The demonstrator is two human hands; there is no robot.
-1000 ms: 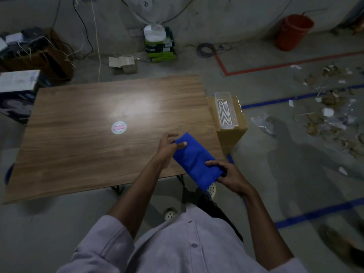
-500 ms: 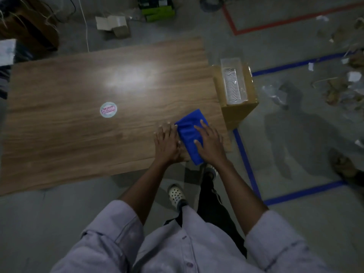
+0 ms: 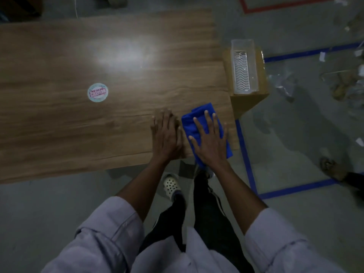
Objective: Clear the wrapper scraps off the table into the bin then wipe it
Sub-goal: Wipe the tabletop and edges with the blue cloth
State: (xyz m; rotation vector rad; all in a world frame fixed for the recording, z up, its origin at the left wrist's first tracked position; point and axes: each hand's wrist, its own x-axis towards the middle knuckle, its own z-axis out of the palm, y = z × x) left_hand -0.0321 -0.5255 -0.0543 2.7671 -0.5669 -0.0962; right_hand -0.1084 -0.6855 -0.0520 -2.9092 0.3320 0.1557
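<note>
A folded blue cloth [image 3: 199, 115] lies on the near right corner of the wooden table [image 3: 98, 62], its lower end hanging over the edge. My right hand [image 3: 210, 142] presses flat on the cloth with fingers spread. Just left of the cloth, my left hand [image 3: 166, 134] rests flat on the bare wood, fingers straight. A round pink and pale blue sticker [image 3: 97, 93] sits on the tabletop to the left of both hands.
A cardboard box [image 3: 248, 103] stands against the table's right side with a clear plastic tray [image 3: 244, 67] on top. Blue tape lines [image 3: 245, 154] mark the floor. Scraps and plastic litter [image 3: 344, 83] lie on the floor at far right.
The cloth went from held at the table edge to lying flat on the corner. My right hand now presses it; my left hand moved off it onto the wood. The camera tilted downward.
</note>
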